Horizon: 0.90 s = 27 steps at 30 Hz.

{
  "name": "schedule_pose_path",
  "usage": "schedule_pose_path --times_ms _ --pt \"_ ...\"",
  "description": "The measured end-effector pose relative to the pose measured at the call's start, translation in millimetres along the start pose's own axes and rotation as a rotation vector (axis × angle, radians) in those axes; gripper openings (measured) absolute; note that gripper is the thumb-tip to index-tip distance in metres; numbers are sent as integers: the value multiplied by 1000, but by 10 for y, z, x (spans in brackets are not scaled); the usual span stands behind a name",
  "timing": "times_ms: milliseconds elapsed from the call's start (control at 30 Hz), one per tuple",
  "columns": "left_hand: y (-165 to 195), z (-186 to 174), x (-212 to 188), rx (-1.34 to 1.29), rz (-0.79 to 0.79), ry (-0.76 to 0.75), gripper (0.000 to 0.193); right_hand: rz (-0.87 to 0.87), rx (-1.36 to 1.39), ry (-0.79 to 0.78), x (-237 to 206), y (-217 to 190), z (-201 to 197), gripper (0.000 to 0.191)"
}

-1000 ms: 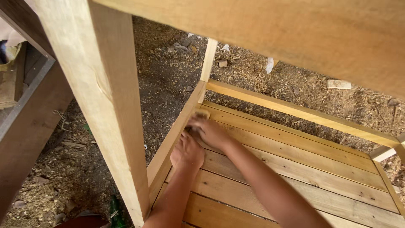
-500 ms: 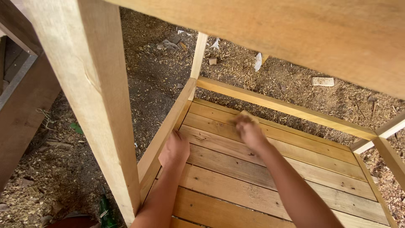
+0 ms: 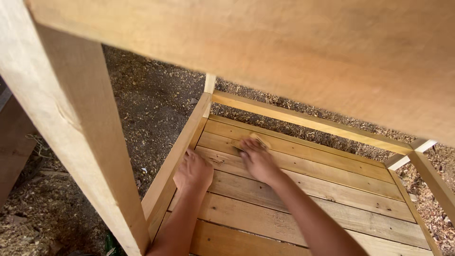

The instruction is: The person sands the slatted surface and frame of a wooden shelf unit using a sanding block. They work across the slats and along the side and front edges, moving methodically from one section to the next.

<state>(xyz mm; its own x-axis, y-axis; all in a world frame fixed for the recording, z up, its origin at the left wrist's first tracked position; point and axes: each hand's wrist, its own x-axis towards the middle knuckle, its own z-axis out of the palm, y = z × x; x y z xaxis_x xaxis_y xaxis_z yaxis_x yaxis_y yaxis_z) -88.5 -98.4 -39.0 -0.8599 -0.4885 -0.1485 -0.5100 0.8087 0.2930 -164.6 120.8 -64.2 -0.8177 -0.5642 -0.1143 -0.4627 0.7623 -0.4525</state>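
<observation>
Under right hand (image 3: 257, 160), half-hidden sanding pad (image 3: 256, 139)

Left hand (image 3: 193, 171) flat, fingers spread; right hand (image 3: 257, 159) pressed palm-down, arm extended

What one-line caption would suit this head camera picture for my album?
Right hand presses a small sanding pad on a slatted wooden shelf; left hand braces beside the side rail.

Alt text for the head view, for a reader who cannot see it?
A right hand presses a small tan sanding pad on a slatted light-wood shelf. The left hand rests flat by the shelf's side rail; sawdust-strewn ground lies beyond.
</observation>
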Motion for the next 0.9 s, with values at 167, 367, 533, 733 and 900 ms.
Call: schedule_pose_path --times_ms 167,367,533,733,900 --pt "103 -310 -121 26 -56 -185 70 77 14 -13 859 -457 194 52" --pt "160 -502 -183 95 13 -76 68 -47 53 -50 -331 -491 16 50" --pt "154 -438 -87 110 -54 -237 72 -103 48 3 568 -682 260 51" --pt "134 -467 -147 5 -56 -216 66 -168 -44 17 503 -824 203 48" --pt "167 -492 -128 64 -72 -243 68 -117 -17 15 -342 -788 -40 45"
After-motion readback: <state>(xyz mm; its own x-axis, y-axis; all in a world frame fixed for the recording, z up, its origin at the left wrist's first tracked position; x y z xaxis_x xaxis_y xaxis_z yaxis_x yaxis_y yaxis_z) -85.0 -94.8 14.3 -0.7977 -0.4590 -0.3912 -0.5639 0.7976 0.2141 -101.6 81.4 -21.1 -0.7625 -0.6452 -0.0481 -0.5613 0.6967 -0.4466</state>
